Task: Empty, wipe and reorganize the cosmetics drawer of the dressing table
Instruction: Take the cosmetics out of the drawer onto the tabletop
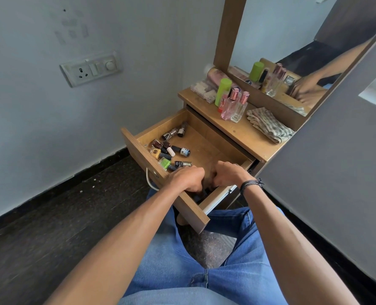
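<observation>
Both hands reach down into the near corner of the open drawer (138,144). The left hand (187,178) and right hand (228,173) sit close together with their fingers curled downward. Something small and dark lies under them, but whether either hand grips it cannot be told. Loose nail polish bottles (171,151) lie in the drawer just beyond and left of the left hand. Further beyond the right hand, on the table top (244,133), are a folded cloth (268,124), perfume bottles (234,106) and a green bottle (222,91).
</observation>
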